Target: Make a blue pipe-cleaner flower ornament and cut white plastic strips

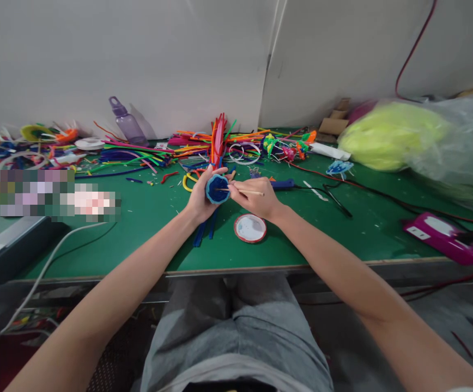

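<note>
Above the green surface (220, 256), your left hand (199, 198) is wrapped around a blue cup (216, 190) whose paler scalloped rim looks complete. To its right, your right hand (262, 203) pinches a wooden stick (253, 191) pointing into it; the inside seems underway, and I cannot tell how much remains there.

The table (367, 234) bears a dish (250, 228) nearside of the right hand (261, 198), a bottle (131, 128) back left, a power strip (444, 237) right.
</note>
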`<state>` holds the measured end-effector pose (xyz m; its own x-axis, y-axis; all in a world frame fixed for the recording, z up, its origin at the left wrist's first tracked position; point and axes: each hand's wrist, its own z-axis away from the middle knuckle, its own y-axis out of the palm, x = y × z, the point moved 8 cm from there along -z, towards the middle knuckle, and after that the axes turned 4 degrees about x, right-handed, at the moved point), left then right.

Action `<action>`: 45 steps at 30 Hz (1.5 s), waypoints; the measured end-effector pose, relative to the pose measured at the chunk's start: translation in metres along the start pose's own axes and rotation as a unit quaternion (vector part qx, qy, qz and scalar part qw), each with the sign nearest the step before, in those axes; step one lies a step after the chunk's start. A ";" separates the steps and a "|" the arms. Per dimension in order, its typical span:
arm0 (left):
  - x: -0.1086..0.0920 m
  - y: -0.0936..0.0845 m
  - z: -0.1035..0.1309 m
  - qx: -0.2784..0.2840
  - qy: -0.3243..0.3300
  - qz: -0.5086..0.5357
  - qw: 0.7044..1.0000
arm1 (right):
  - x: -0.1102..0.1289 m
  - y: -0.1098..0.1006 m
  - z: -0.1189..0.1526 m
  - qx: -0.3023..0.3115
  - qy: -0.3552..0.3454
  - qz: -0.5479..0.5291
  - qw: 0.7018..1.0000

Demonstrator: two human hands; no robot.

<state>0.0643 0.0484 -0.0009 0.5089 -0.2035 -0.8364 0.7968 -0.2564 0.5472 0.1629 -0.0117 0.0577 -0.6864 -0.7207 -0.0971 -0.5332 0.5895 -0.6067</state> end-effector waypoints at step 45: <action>0.000 -0.004 -0.003 -0.017 -0.003 0.010 1.000 | 0.000 -0.002 -0.001 0.019 0.021 -0.044 0.999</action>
<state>0.0621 0.0521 -0.0032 0.5224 -0.2138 -0.8255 0.7977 -0.2195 0.5617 0.1637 -0.0121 0.0598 -0.6584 -0.7526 -0.0105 -0.5736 0.5108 -0.6404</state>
